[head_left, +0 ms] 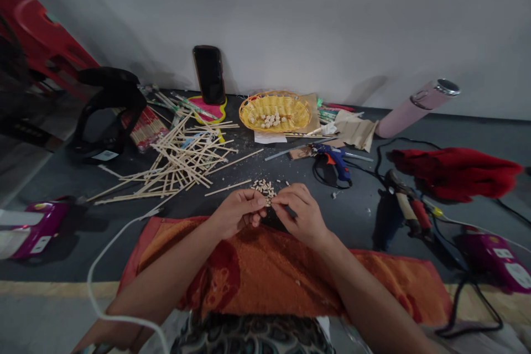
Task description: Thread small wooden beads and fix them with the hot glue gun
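The left hand [240, 213] and right hand [302, 214] meet over the bench [357, 221], fingers of both pinched on a tiny wooden piece [268, 202] — just beyond it lie loose cut stick bits [262, 185].

From afar I see a dark tabletop [357, 224] strewn with pale sticks [182, 155] and small cut pieces [263, 185]. An orange towel [290, 276] lines the near edge.
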`<state>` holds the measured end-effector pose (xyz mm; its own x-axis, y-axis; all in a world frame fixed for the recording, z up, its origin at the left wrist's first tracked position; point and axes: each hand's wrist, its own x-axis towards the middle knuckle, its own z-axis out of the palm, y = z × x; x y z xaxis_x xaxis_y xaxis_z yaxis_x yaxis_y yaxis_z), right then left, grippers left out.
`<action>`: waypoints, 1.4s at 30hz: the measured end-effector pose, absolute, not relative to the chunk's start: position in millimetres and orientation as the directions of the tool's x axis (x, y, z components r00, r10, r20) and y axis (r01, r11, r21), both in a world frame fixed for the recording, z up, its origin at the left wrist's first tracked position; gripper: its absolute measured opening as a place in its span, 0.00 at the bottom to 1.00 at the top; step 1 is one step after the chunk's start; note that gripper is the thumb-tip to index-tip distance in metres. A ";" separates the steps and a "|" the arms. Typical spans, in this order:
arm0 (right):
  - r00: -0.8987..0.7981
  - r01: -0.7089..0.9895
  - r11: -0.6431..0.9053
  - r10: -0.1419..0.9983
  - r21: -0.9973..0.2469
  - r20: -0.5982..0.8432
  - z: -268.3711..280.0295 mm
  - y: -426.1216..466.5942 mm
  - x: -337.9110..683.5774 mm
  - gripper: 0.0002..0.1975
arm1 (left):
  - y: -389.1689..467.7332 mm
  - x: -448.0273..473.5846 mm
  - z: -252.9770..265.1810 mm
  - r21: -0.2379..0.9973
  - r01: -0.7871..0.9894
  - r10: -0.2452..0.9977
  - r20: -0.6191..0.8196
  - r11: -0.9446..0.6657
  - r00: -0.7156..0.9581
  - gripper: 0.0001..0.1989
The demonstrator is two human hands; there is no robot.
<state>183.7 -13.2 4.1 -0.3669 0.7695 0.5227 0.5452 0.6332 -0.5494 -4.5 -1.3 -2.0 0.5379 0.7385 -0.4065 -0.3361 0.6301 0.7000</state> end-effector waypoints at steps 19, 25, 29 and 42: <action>-0.398 0.400 0.552 0.823 -0.731 0.404 12.2 -15.7 184.8 0.16 | -0.3 -5.2 -3.8 0.742 -0.278 0.728 -0.386 0.610 0.567 0.12; -0.402 0.359 0.585 0.800 -0.727 0.445 4.5 -14.8 181.3 0.10 | -0.9 -5.9 -5.9 0.757 -0.230 0.716 -0.406 0.612 0.567 0.13; -0.395 0.349 0.601 0.790 -0.720 0.468 0.0 -14.9 181.0 0.08 | -1.0 -6.3 -5.0 0.737 -0.229 0.699 -0.425 0.636 0.575 0.13; -0.381 0.363 0.627 0.775 -0.690 0.504 2.5 -13.0 182.0 0.09 | -1.9 -6.2 -4.7 0.721 -0.279 0.701 -0.384 0.634 0.601 0.13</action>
